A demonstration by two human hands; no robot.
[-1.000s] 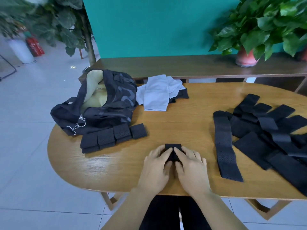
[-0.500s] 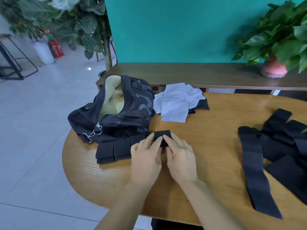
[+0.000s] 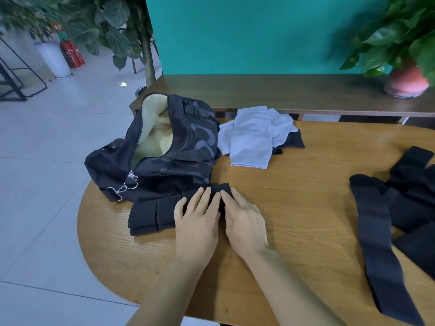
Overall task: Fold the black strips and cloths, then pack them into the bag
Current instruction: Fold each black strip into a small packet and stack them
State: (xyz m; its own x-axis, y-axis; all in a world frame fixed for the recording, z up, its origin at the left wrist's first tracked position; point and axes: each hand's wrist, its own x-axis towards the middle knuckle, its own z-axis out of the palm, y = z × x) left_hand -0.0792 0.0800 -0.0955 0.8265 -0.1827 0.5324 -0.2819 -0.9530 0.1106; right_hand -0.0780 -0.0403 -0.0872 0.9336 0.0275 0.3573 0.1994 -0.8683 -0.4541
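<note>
A folded black strip [image 3: 221, 188] lies at the right end of a row of folded black strips [image 3: 150, 214] in front of the open black bag [image 3: 164, 158]. My left hand [image 3: 199, 218] and my right hand [image 3: 244, 220] lie side by side with straight fingers pressing on that strip, which they mostly cover. Unfolded black strips [image 3: 386, 227] are piled at the table's right. Folded light grey cloths [image 3: 251, 140] rest on a dark cloth behind, right of the bag.
The oval wooden table [image 3: 294, 215] ends close on the left, with tiled floor beyond. A dark bench [image 3: 282, 95] with a potted plant [image 3: 406, 83] runs behind. Another plant, a fire extinguisher [image 3: 70, 54] and a black stand are far left.
Both hands slid the folded strip from the table's front middle to the left and away, up to the end of the row by the bag. The view swung left.
</note>
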